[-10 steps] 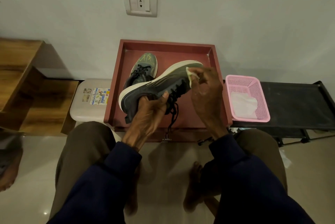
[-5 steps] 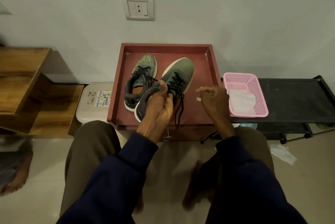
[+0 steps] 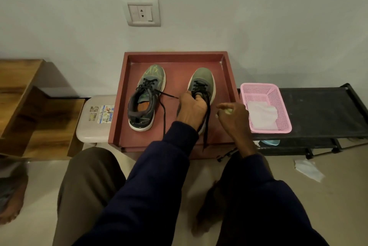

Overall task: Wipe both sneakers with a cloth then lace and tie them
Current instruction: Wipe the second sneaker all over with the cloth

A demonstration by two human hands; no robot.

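Red-brown wood for the tray [image 3: 225, 78], pushed back against the wall, likely to keep both shoes and any dirt in one spot.

Toward the tray's left side: one sneaker [image 3: 146, 98], upright on its sole with the toe to the wall. Threaded but untied, one lace end trailing across the tray floor toward the middle. Touched by neither hand.

Toward the tray's right side: the other sneaker [image 3: 202, 80], toe also to the wall. Gripped at the tongue and collar by the left hand [image 3: 192, 107], fingers curled into the opening and the heel hidden under the wrist. Hard to tell whether the sole lies flat on the tray or is tipped up a little. Probably held this way to steady the shoe and leave the upper exposed. Loose black laces [image 3: 206, 126] hanging from it over the tray's near edge — no knot anywhere.

Above the tray's right front corner, clear of the shoe: the right hand [image 3: 233, 114], pinching a small pale wad [image 3: 229, 111] between thumb and fingertips, most likely the wiping cloth.

Just right of the tray: a pink basket [image 3: 258, 86] with a white cloth [image 3: 261, 114] lying inside — an easy reach for that right hand, and a probable drop point for the wad.

Reads as wiping at or near its end, with tying not yet begun on either shoe.
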